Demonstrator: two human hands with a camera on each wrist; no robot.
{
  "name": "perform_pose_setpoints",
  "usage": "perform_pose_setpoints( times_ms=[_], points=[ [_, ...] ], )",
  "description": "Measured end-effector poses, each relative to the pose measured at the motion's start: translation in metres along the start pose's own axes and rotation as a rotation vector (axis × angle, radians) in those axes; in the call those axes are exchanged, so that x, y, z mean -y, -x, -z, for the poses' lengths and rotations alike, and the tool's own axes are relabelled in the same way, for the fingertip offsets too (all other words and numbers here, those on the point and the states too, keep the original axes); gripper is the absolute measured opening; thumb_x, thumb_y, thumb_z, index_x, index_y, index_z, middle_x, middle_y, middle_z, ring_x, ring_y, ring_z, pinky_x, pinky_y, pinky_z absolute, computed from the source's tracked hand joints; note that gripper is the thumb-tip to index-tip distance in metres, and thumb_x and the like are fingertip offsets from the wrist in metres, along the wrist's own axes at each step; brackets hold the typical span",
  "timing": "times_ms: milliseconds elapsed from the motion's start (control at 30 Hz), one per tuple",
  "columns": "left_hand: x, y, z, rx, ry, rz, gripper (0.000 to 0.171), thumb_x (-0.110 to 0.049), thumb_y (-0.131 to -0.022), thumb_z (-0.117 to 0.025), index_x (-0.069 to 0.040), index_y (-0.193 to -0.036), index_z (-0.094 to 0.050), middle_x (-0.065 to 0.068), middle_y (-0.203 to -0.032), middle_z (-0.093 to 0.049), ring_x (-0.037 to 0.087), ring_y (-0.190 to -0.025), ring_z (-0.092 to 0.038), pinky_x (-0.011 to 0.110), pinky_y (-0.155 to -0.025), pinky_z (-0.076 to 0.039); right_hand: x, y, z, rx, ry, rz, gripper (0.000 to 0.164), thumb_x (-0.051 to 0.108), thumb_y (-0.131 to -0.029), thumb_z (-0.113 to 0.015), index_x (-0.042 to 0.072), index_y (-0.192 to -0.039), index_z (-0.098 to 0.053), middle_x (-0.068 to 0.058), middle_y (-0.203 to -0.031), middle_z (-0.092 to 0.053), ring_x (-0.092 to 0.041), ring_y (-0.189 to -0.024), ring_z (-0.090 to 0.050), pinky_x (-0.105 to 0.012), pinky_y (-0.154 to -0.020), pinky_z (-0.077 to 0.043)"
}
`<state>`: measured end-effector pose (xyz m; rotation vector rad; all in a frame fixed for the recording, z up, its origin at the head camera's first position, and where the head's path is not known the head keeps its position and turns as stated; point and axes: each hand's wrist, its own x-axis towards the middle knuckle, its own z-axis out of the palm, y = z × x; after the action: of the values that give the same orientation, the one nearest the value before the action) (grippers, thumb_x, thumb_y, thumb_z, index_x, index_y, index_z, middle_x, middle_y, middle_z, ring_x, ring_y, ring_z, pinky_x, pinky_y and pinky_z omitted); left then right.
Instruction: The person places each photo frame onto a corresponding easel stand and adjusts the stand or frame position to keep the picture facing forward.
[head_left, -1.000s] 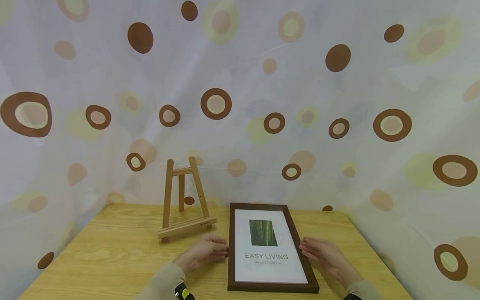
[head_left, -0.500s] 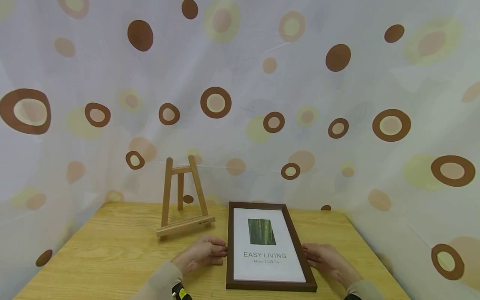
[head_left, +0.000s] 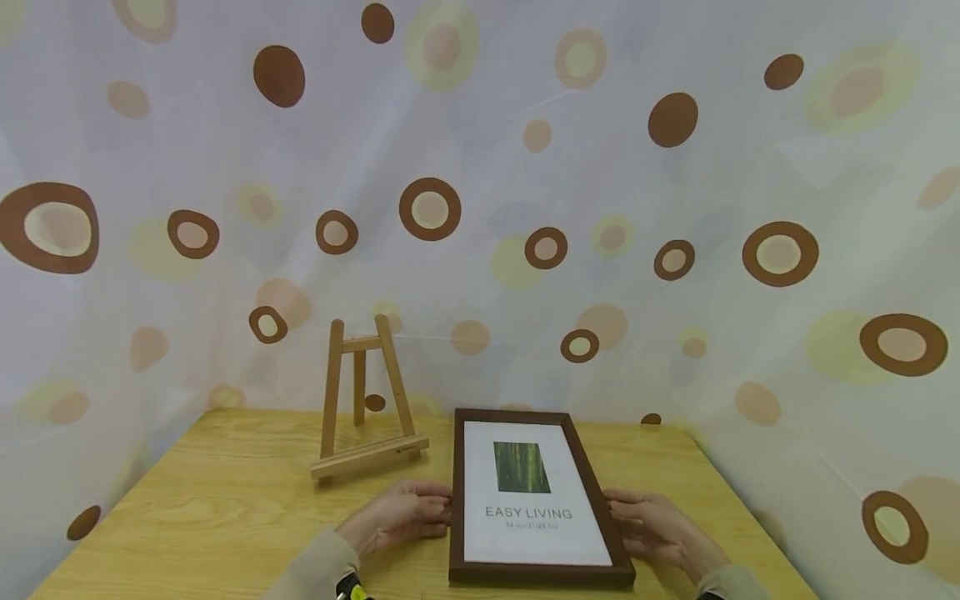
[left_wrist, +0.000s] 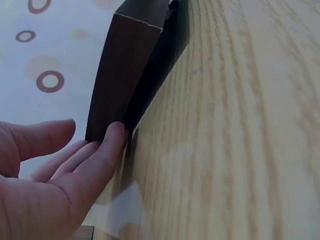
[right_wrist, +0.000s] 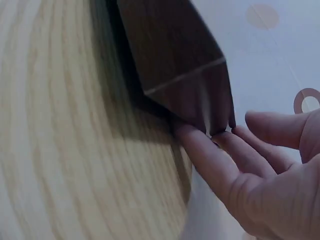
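Observation:
A dark brown picture frame point(head_left: 542, 575) lies face up on the wooden table, its white insert point(head_left: 487, 467) printed "EASY LIVING" below a green forest picture. My left hand point(head_left: 401, 517) is at its left side. In the left wrist view, the extended fingertips point(left_wrist: 116, 129) touch the frame's side point(left_wrist: 117, 70) low down, and the thumb stays apart. On the opposite side is my right hand point(head_left: 660, 529). Its fingers point(right_wrist: 210, 155) reach the lower edge of the frame's side point(right_wrist: 170, 40) in the right wrist view, thumb held away.
A small wooden easel point(head_left: 367, 454) stands on the table point(head_left: 225, 517), left of the frame and farther back. A white curtain point(head_left: 480, 167) with brown and pale dots hangs behind and along both sides of the table.
My right fingers, at first overlapping the frame's right edge, have drawn down beside it. The left hand has closed up to the left side. The frame and easel keep their places.

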<state>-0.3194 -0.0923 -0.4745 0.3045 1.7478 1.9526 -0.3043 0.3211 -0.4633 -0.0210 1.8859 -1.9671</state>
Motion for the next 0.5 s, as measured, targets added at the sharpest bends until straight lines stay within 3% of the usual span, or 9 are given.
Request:
perform_pose_setpoints(
  times_ms=[167,233,400,500],
  points=[
    [0.006,0.002,-0.002,-0.044,0.015,-0.014,0.052,0.007,-0.09,-0.062,0.019,-0.136,-0.041,0.036,-0.138,-0.048,0.024,-0.1,-0.067,0.047,-0.097,-0.054,-0.009,0.001,0.004,0.043,-0.027,-0.033,0.064,0.009,-0.1,-0.054,-0.016,-0.148,-0.02,-0.006,-0.114,-0.068,-0.021,-0.104,-0.066,-0.041,-0.093,-0.056],
    [0.008,0.002,-0.004,-0.056,0.01,-0.02,0.054,0.006,-0.089,-0.063,0.022,-0.135,-0.039,0.036,-0.133,-0.052,0.023,-0.101,-0.066,0.047,-0.097,-0.053,-0.012,0.001,0.005,0.044,-0.023,-0.044,0.065,0.009,-0.1,-0.055,-0.019,-0.146,-0.019,-0.007,-0.114,-0.068,-0.021,-0.104,-0.066,-0.041,-0.093,-0.056],
    [0.007,0.0,-0.005,-0.093,-0.035,-0.011,0.06,-0.002,-0.089,-0.067,0.023,-0.134,-0.036,0.024,-0.116,-0.065,0.021,-0.096,-0.066,0.046,-0.096,-0.054,-0.012,-0.003,0.002,0.086,-0.017,-0.036,0.075,0.015,-0.1,-0.056,-0.026,-0.142,-0.01,-0.011,-0.116,-0.067,-0.02,-0.108,-0.064,-0.038,-0.097,-0.054],
    [0.004,-0.002,-0.004,-0.082,-0.048,-0.004,0.06,-0.002,-0.089,-0.068,0.023,-0.134,-0.037,0.021,-0.114,-0.066,0.022,-0.095,-0.066,0.047,-0.095,-0.055,-0.01,-0.006,-0.001,0.127,-0.026,-0.022,0.076,0.017,-0.101,-0.055,-0.028,-0.141,-0.008,-0.011,-0.117,-0.067,-0.019,-0.109,-0.064,-0.036,-0.099,-0.053]
  ],
)
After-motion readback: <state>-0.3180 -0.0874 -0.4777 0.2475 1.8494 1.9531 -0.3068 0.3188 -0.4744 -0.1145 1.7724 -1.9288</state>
